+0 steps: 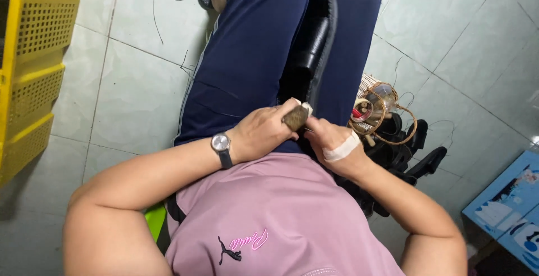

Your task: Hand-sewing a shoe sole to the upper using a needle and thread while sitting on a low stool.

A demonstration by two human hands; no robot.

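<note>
A pink shirt [281, 220] fills the near edge, and just past it both hands meet over the lap. The left hand [264, 133], with a watch [220, 143] at the wrist, is curled shut around a small brown block [296, 117], thumb pressed on top. The right hand [331, 138], taped across the back, has its fingers bent toward the heel end of a black shoe [311, 51] that lies along the blue trousers [247, 57]; I cannot tell whether it pinches anything. The work looks to be at the heel, block against shoe. The next move seems to call for steadying the shoe. A wicker basket [376, 105] sits on the tiles at right, yellow crates [33, 68] at left.
</note>
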